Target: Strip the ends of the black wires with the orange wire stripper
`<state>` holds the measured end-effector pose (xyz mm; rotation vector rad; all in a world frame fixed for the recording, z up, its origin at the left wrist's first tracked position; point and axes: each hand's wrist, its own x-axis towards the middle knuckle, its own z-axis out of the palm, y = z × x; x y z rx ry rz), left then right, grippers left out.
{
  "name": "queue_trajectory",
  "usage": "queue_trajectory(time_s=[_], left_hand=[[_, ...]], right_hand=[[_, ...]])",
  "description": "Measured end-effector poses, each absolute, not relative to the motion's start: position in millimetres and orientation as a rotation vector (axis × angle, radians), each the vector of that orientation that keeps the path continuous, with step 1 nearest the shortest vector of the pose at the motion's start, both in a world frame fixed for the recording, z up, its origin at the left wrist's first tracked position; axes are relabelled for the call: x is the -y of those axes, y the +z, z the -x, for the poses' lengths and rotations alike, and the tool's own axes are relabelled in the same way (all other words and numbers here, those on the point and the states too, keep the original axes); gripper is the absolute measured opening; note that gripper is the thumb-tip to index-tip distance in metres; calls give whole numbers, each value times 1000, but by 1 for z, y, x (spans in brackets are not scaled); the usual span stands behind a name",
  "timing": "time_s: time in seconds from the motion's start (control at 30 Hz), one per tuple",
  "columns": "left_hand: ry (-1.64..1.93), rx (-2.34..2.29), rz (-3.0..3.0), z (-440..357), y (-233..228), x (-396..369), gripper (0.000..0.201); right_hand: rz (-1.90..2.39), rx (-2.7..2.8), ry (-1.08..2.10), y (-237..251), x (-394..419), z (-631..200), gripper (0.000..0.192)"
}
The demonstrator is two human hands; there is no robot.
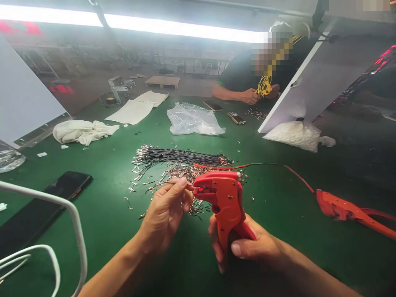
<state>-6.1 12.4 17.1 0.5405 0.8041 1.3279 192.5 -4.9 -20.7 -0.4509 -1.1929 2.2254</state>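
Note:
My right hand (253, 243) is wrapped round the handles of a red wire stripper (227, 198), whose jaws point left. Between the thumb and fingers of my left hand (167, 206) is a thin wire (189, 187), reddish near the tool. Its end is at the stripper's jaws; how deep it sits in them I cannot tell. Just behind my hands lies a bundle of cut black wires (185, 156) with bare or tinned ends. Loose wire scraps (177, 171) are heaped in front of the bundle, partly hidden by the stripper.
A second red hand tool (343, 208) lies at right, a red wire (256, 164) reaching to it. Farther back are a clear plastic bag (194, 119), white cloth (82, 131), and a bag of white bits (293, 134). A dark phone (69, 183) lies left. Across the table, a person holds yellow wires.

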Motion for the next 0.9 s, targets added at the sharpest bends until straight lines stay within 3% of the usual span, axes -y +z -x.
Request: queue_trajectory(time_s=[0.4,0.9], left_hand=[[1401,-882,-681,4,21,-13,23],[1324,-998,-888,8,9,-11,31]], right_hand=[[485,1283,2132,-22,8,-191,31],[603,1249,2134,-27,12,-194,40]])
